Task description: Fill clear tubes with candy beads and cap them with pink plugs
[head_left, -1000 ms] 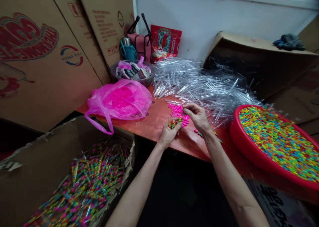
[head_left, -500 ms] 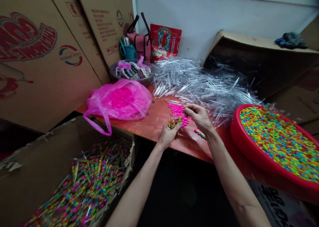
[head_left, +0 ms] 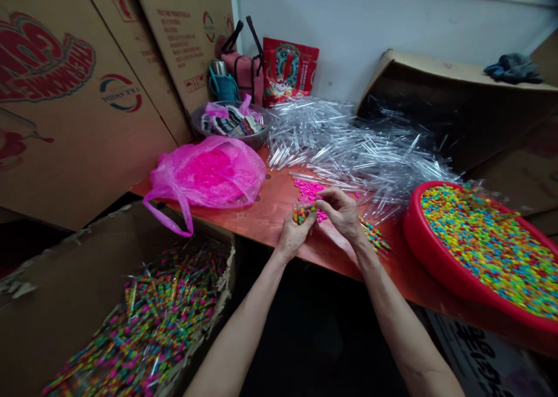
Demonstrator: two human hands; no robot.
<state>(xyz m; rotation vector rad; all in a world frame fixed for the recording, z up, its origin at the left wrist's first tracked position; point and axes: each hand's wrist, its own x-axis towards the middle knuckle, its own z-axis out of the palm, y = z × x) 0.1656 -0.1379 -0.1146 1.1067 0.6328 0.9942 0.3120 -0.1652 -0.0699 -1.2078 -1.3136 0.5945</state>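
My left hand point(head_left: 291, 235) is closed around a bundle of clear tubes filled with colourful candies point(head_left: 300, 213), their ends pointing away from me. Close beside the bundle's upper end, my right hand point(head_left: 343, 215) has thumb and forefinger pinched together; whatever is between them is too small to make out. Small bright pink caps point(head_left: 307, 189) lie in a loose heap on the table just beyond both hands. Some filled candy tubes point(head_left: 375, 234) rest on the table to the right of my right wrist, partly hidden by it.
Clear empty tubes point(head_left: 370, 147) are piled across the back of the orange table point(head_left: 261, 228). A red basin point(head_left: 412, 234) of candies stands right. A pink plastic bag point(head_left: 235, 176) lies left, above a cardboard box point(head_left: 56, 269) of filled tubes. A bowl point(head_left: 257, 135) sits behind.
My right hand has moved slightly left and down, closer to the bundle. More of the filled tubes on the table now show beside my right wrist. My left hand stays nearly still.
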